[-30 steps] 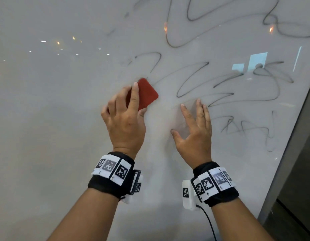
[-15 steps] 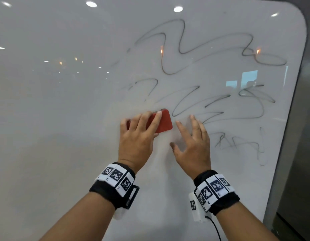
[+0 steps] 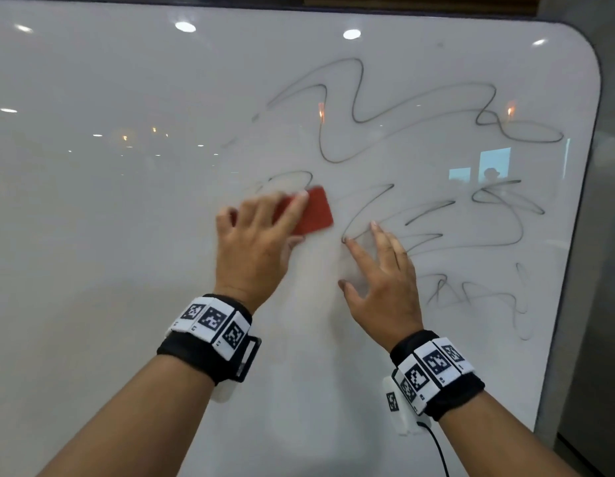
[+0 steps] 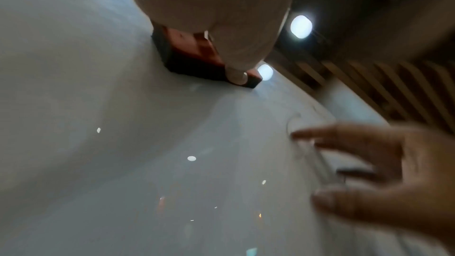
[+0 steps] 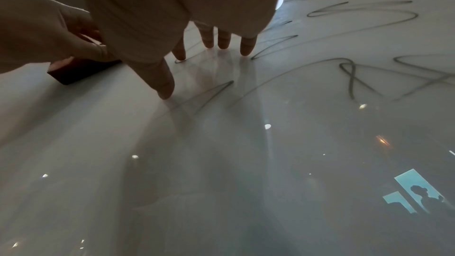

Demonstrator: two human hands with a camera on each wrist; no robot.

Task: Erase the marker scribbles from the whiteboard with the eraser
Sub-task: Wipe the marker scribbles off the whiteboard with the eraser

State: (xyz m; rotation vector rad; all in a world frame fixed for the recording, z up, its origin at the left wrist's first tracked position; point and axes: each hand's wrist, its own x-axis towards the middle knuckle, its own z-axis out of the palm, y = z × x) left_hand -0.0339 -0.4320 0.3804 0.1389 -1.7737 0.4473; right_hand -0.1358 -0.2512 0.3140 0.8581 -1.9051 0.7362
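A red eraser (image 3: 313,211) lies flat against the whiteboard (image 3: 92,235), and my left hand (image 3: 254,242) grips it with fingers over its back and the thumb below. In the left wrist view the eraser (image 4: 194,59) shows a dark felt underside on the board. Dark marker scribbles (image 3: 402,125) cover the board's upper middle and right. My right hand (image 3: 382,280) rests on the board just right of the eraser, fingers straight and spread, fingertips (image 5: 246,50) touching scribble lines (image 5: 344,77). Left of the eraser the board is wiped.
The whiteboard's rounded right edge (image 3: 588,166) meets a dark frame and grey wall (image 3: 609,304). Ceiling lights and a bright window reflect in the glossy surface (image 3: 485,170). A cable (image 3: 437,449) hangs from my right wristband.
My left hand has swept the eraser down to the right and then back up-left across the board, close to my right hand. The right hand has stayed planted. My head view has backed off, showing more board.
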